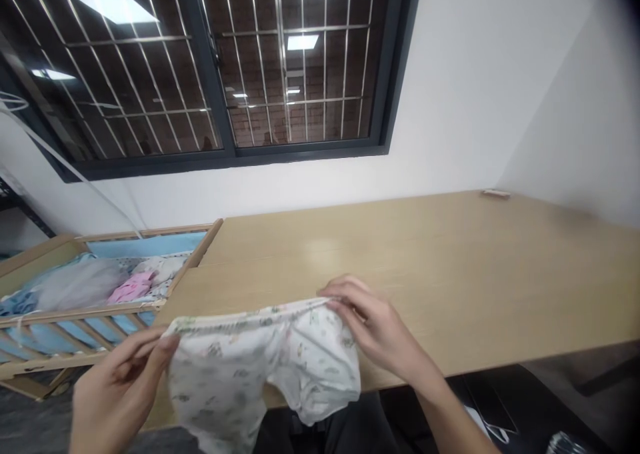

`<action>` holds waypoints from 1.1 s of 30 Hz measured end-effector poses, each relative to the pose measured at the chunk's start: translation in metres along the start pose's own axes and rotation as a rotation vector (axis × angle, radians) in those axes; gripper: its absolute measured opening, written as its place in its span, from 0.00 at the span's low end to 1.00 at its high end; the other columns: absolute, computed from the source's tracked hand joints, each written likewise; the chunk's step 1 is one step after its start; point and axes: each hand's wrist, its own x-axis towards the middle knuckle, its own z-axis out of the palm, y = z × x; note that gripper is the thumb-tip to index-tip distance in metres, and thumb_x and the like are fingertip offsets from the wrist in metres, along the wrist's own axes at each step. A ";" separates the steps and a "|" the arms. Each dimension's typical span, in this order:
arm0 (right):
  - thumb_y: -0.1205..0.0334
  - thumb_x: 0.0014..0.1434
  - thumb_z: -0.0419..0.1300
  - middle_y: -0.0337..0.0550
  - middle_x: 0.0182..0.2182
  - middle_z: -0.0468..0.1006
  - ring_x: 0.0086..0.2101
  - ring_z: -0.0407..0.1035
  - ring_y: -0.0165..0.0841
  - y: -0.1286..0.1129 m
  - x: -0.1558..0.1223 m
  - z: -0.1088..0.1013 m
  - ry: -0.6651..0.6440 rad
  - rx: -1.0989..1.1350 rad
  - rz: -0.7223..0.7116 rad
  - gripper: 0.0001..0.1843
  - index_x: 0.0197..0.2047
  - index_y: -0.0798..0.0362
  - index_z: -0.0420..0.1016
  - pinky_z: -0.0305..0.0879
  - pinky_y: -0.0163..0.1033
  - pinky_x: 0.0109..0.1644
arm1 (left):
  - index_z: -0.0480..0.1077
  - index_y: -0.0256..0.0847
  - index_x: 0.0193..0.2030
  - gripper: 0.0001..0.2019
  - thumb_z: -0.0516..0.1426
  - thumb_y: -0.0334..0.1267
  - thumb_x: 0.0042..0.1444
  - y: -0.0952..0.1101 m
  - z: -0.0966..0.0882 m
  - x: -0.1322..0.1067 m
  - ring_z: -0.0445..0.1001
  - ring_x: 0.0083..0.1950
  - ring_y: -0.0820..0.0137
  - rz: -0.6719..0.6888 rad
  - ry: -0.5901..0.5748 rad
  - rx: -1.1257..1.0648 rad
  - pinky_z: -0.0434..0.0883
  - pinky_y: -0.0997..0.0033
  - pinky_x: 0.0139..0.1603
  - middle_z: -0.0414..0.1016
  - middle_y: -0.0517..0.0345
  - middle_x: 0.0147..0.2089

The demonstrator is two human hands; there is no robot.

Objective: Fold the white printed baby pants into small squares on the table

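While both pinch its waistband, left grip (117, 387) clenched on one corner, right grip (380, 331) clenched on the other, one white printed baby garment (260, 367) stretched over the worktop (450, 274) near edge, one wooden crib (80, 312) at left.

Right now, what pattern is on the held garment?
Garment: white with small pale prints; head view.

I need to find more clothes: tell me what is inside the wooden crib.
Inside the crib lie a pink garment, a grey cloth and white printed clothes, against a blue lining. Whatever is beneath that pile is covered, and the rails partly hide the near side.
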 end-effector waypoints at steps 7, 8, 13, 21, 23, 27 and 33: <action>0.61 0.65 0.58 0.45 0.40 0.79 0.40 0.71 0.37 0.105 0.056 0.010 0.082 -0.147 0.174 0.13 0.50 0.51 0.79 0.66 0.43 0.48 | 0.72 0.37 0.46 0.24 0.48 0.58 0.66 0.000 0.118 0.067 0.79 0.46 0.60 0.053 -0.374 -0.123 0.76 0.66 0.46 0.81 0.47 0.45; 0.62 0.64 0.59 0.44 0.36 0.79 0.37 0.71 0.36 0.128 0.062 0.016 0.084 -0.175 0.229 0.12 0.49 0.53 0.79 0.66 0.41 0.46 | 0.72 0.37 0.46 0.24 0.45 0.56 0.68 -0.006 0.136 0.071 0.79 0.46 0.61 0.058 -0.408 -0.031 0.75 0.66 0.46 0.80 0.47 0.45; 0.72 0.61 0.57 0.43 0.36 0.78 0.35 0.69 0.32 0.226 0.084 0.047 0.016 -0.320 0.434 0.09 0.41 0.56 0.78 0.63 0.34 0.41 | 0.70 0.37 0.44 0.15 0.45 0.41 0.70 -0.027 0.208 0.077 0.76 0.48 0.61 0.051 -0.489 0.193 0.71 0.63 0.51 0.78 0.45 0.44; 0.72 0.60 0.61 0.49 0.43 0.77 0.48 0.67 0.37 0.291 0.115 0.061 0.064 -0.431 0.551 0.06 0.39 0.56 0.78 0.57 0.38 0.55 | 0.70 0.38 0.56 0.17 0.59 0.45 0.66 -0.022 0.264 0.097 0.75 0.54 0.61 0.018 -0.493 0.481 0.74 0.51 0.54 0.73 0.50 0.56; 0.70 0.61 0.61 0.50 0.44 0.77 0.48 0.67 0.38 0.298 0.122 0.062 0.082 -0.440 0.586 0.05 0.40 0.55 0.78 0.57 0.40 0.56 | 0.69 0.39 0.58 0.18 0.59 0.45 0.65 -0.018 0.266 0.102 0.75 0.54 0.61 0.001 -0.491 0.519 0.75 0.52 0.54 0.72 0.49 0.58; 0.69 0.61 0.62 0.46 0.40 0.79 0.45 0.70 0.35 0.308 0.130 0.063 0.082 -0.398 0.642 0.05 0.40 0.54 0.78 0.59 0.37 0.51 | 0.69 0.37 0.58 0.17 0.58 0.44 0.67 0.000 0.260 0.108 0.73 0.56 0.59 -0.008 -0.503 0.546 0.73 0.49 0.57 0.72 0.47 0.58; 0.64 0.58 0.65 0.44 0.34 0.81 0.37 0.72 0.32 0.313 0.134 0.053 0.096 -0.233 0.721 0.04 0.36 0.56 0.78 0.63 0.33 0.42 | 0.69 0.34 0.55 0.16 0.46 0.40 0.72 0.069 0.235 0.060 0.70 0.60 0.57 0.162 -0.656 0.415 0.64 0.57 0.60 0.73 0.39 0.57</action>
